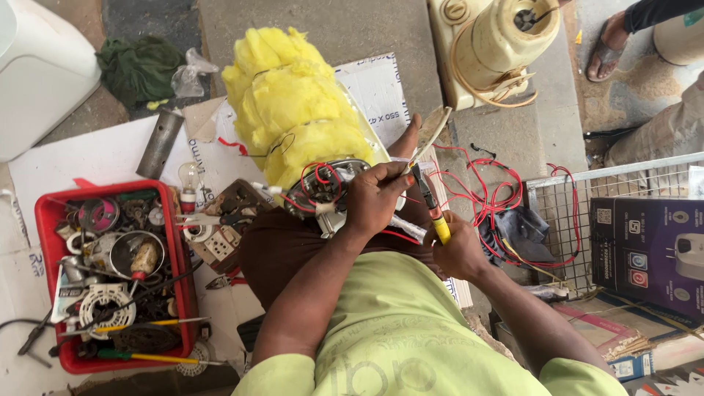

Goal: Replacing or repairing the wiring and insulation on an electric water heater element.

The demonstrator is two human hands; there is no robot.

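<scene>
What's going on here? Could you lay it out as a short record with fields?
left hand: grips a metal part wound with red wires
right hand: holds a yellow-handled screwdriver
behind the part: yellow insulation wadding
left of the person: red tray of tools and spares
right: wire basket, purple box

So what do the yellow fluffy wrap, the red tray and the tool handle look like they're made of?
Yellow wrap: probably fibrous insulation wool, matte and tufted. Red tray: likely moulded plastic, smooth with a slight sheen. Tool handle in the right hand: glossy yellow plastic, seemingly.
</scene>
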